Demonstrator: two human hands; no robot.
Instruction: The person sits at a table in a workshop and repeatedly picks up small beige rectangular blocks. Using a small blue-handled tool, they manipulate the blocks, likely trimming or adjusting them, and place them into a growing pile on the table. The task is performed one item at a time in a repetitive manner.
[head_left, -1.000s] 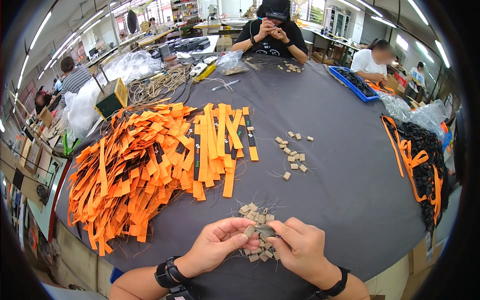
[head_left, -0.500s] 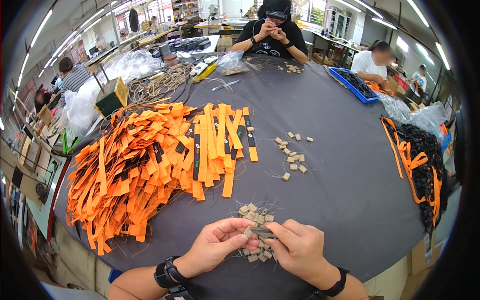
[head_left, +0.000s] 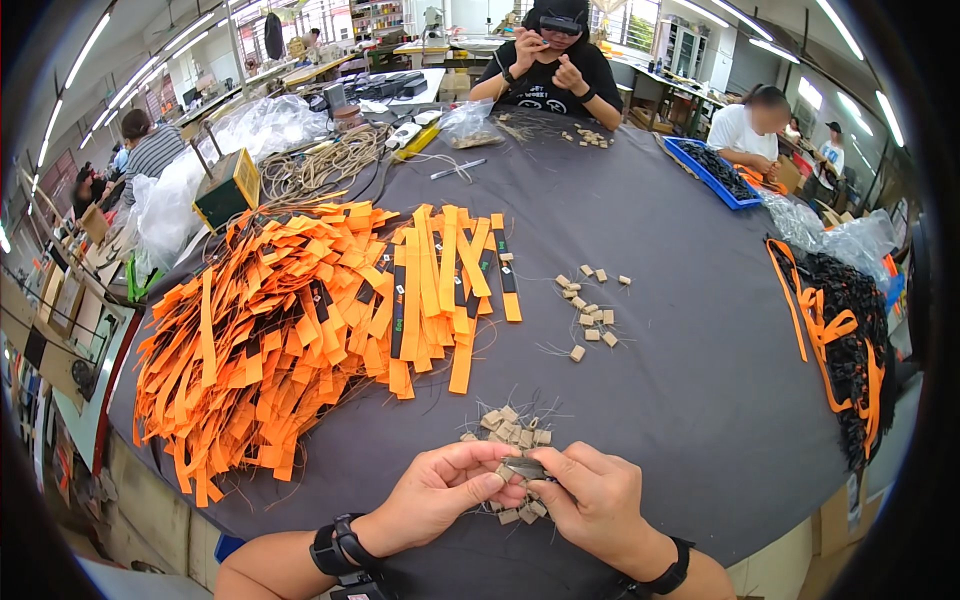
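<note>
Between the thumb and fingers of my left hand (head_left: 445, 492) is a small beige fabric tab (head_left: 504, 471). My right hand (head_left: 598, 492) grips dark metal thread snips (head_left: 524, 466), mostly covered by the fingers; their blades meet the tab. Both hands hover over a heap of similar beige tabs (head_left: 512, 426) with thin thread ends sticking out. Farther off on the dark cloth lies a looser group of tabs (head_left: 588, 318). To the left spreads a big pile of orange strips (head_left: 250, 340), some with black sections.
A dark cloth covers the table (head_left: 680, 400). At the back left are a green-and-yellow box (head_left: 228, 190), coiled cord (head_left: 325, 165) and a pen (head_left: 458, 169). A blue tray (head_left: 712, 172) and a black bundle with orange ties (head_left: 835, 345) lie right. A co-worker (head_left: 550, 75) sits opposite.
My hands stay close together over the heap, with the tab and snips shifted slightly. The co-worker opposite has drawn their hands apart. The whole view has shifted a little.
</note>
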